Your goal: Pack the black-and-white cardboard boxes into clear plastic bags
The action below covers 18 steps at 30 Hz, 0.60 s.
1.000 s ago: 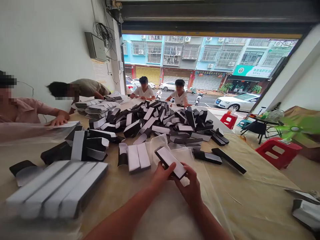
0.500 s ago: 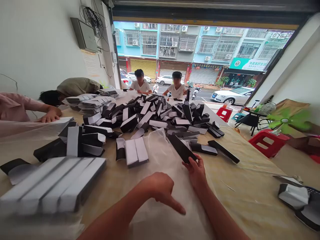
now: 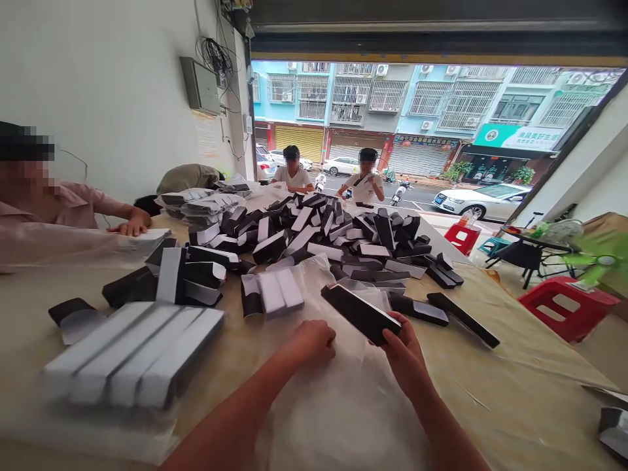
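A cloth-covered table (image 3: 500,356) carries a loose heap of black-and-white boxes (image 3: 300,241) towards its far edge. Stacked bundles (image 3: 201,206) lie by the far left corner. A row of four white boxes (image 3: 147,353) lies towards the near left corner, and translucent plastic (image 3: 343,405) spreads towards the near edge. Towards the right edge sits what may be another box (image 3: 613,428), partly out of view.
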Each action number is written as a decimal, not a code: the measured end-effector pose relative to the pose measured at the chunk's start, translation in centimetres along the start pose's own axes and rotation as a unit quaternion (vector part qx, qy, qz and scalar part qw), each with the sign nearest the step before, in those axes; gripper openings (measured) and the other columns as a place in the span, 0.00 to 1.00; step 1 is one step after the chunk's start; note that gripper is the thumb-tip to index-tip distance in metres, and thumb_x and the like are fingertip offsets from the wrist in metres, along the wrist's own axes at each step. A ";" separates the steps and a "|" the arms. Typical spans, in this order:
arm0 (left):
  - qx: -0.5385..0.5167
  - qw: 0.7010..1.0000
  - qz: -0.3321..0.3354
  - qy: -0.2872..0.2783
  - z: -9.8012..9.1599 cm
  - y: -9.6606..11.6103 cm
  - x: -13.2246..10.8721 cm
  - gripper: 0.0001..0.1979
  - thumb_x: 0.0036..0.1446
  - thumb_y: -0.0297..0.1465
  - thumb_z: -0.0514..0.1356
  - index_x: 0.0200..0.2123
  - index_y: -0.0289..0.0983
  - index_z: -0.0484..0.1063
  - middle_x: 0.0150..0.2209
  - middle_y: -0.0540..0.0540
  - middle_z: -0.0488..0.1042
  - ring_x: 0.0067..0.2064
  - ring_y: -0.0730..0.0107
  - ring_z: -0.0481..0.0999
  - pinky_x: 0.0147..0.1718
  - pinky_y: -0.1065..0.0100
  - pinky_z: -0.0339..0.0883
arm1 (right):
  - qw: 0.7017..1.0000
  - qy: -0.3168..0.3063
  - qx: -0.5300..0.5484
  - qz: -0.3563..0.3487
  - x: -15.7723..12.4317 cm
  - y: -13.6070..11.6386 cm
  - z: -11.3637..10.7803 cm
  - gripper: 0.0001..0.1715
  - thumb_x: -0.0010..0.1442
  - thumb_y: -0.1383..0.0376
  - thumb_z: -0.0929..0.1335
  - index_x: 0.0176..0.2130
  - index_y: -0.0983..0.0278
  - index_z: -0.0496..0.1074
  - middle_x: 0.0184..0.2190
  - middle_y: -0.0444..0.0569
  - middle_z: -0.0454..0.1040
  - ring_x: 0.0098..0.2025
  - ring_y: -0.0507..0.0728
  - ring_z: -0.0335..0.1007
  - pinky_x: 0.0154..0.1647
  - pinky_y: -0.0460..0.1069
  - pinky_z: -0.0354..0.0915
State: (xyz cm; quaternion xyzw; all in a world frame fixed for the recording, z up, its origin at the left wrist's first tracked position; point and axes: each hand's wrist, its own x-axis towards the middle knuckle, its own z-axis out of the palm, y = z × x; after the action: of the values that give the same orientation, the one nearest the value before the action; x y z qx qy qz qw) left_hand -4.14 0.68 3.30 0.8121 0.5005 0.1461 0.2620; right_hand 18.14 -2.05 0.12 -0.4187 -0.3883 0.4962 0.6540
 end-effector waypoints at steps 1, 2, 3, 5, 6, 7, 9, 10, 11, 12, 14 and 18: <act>-0.003 1.000 0.002 -0.006 -0.1 0.0 0.0 0.05 0.44 0.29 0.63 0.19 0.40 0.71 0.28 0.45 0.73 0.33 0.60 0.73 0.37 0.63 0.62 | 1.000 -0.012 -0.007 0.000 0.1 -0.3 -0.1 0.31 0.47 0.54 0.78 0.48 0.56 0.68 0.35 0.44 0.75 0.34 0.57 0.73 0.31 0.52 0.71; -0.005 1.000 0.003 -0.016 -0.3 0.2 -0.1 0.06 0.45 0.32 0.64 0.20 0.40 0.70 0.28 0.46 0.73 0.32 0.61 0.72 0.36 0.64 0.62 | 1.000 -0.022 -0.014 0.001 0.2 -0.7 -0.3 0.31 0.46 0.54 0.78 0.47 0.57 0.69 0.34 0.44 0.75 0.33 0.56 0.72 0.30 0.51 0.70; -0.004 1.000 0.003 -0.030 -0.4 0.3 -0.3 0.09 0.45 0.37 0.66 0.20 0.40 0.70 0.27 0.47 0.72 0.31 0.62 0.71 0.35 0.65 0.62 | 0.999 -0.029 -0.018 0.003 0.3 -1.1 -0.5 0.31 0.46 0.55 0.79 0.47 0.57 0.69 0.34 0.44 0.75 0.32 0.56 0.71 0.29 0.50 0.69; 0.007 0.998 -0.004 -0.064 -0.7 0.7 -0.6 0.18 0.40 0.48 0.69 0.20 0.41 0.69 0.24 0.48 0.71 0.31 0.60 0.71 0.34 0.64 0.62 | 0.999 -0.038 -0.024 0.011 0.6 -2.1 -1.0 0.32 0.45 0.54 0.79 0.47 0.56 0.70 0.33 0.44 0.74 0.30 0.55 0.69 0.27 0.49 0.67; 0.013 0.997 -0.008 -0.077 -0.8 0.9 -0.8 0.22 0.36 0.52 0.70 0.19 0.41 0.69 0.23 0.47 0.70 0.31 0.59 0.72 0.35 0.63 0.62 | 0.999 -0.043 -0.025 0.018 0.7 -2.6 -1.3 0.32 0.45 0.54 0.79 0.47 0.56 0.70 0.33 0.44 0.74 0.30 0.56 0.69 0.27 0.50 0.67; 0.018 0.996 -0.007 -0.085 -0.8 1.0 -0.9 0.25 0.31 0.54 0.71 0.19 0.41 0.68 0.23 0.48 0.69 0.31 0.57 0.72 0.35 0.63 0.63 | 0.998 -0.053 -0.028 0.028 0.8 -3.1 -1.5 0.32 0.44 0.54 0.79 0.47 0.56 0.70 0.33 0.45 0.75 0.30 0.56 0.70 0.27 0.50 0.67; 0.018 0.995 0.005 -0.101 -0.6 1.0 -1.2 0.25 0.25 0.50 0.74 0.16 0.41 0.67 0.21 0.49 0.68 0.30 0.57 0.72 0.35 0.63 0.63 | 0.994 -0.084 -0.038 0.053 0.9 -4.1 -2.1 0.32 0.43 0.53 0.79 0.46 0.57 0.71 0.33 0.46 0.75 0.30 0.57 0.71 0.27 0.51 0.67; 0.010 0.994 0.008 -0.109 -0.5 0.9 -1.3 0.23 0.25 0.45 0.75 0.16 0.41 0.67 0.20 0.50 0.67 0.29 0.59 0.71 0.34 0.64 0.62 | 0.991 -0.104 -0.047 0.066 0.9 -4.5 -2.4 0.32 0.43 0.52 0.79 0.45 0.58 0.71 0.33 0.46 0.75 0.31 0.58 0.71 0.28 0.52 0.67; -0.006 0.994 0.002 -0.109 -0.4 0.8 -1.3 0.20 0.27 0.39 0.75 0.16 0.41 0.67 0.19 0.51 0.66 0.28 0.61 0.70 0.33 0.65 0.62 | 0.987 -0.127 -0.059 0.078 0.8 -4.8 -2.7 0.32 0.43 0.52 0.79 0.45 0.58 0.71 0.32 0.47 0.74 0.31 0.58 0.71 0.28 0.52 0.67; -0.033 0.994 -0.014 -0.102 -0.2 0.6 -1.3 0.16 0.29 0.35 0.73 0.16 0.41 0.67 0.19 0.52 0.66 0.27 0.64 0.69 0.32 0.66 0.61 | 0.982 -0.150 -0.076 0.085 0.7 -5.1 -3.0 0.32 0.43 0.52 0.79 0.45 0.58 0.71 0.32 0.47 0.74 0.31 0.58 0.71 0.28 0.52 0.67; -0.103 0.990 -0.057 -0.074 -0.2 0.2 -0.9 0.09 0.35 0.30 0.68 0.20 0.41 0.70 0.21 0.53 0.67 0.26 0.67 0.67 0.30 0.68 0.59 | 0.970 -0.191 -0.118 0.089 0.6 -5.5 -3.6 0.31 0.45 0.53 0.78 0.46 0.58 0.71 0.32 0.46 0.73 0.31 0.58 0.71 0.29 0.51 0.66; -0.191 0.975 -0.081 -0.073 -0.4 -0.8 0.6 0.04 0.39 0.28 0.63 0.23 0.38 0.72 0.21 0.53 0.69 0.26 0.71 0.67 0.27 0.71 0.59 | 0.945 -0.244 -0.196 0.097 0.6 -6.2 -4.8 0.28 0.51 0.53 0.76 0.47 0.58 0.67 0.32 0.42 0.71 0.31 0.54 0.69 0.30 0.47 0.64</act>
State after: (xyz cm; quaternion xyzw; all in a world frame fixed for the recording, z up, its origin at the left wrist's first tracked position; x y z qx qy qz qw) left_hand -4.68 1.60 3.20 0.7123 0.5068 0.1574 0.4595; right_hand 24.74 -3.19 4.27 -0.4404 -0.5827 0.5584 0.3933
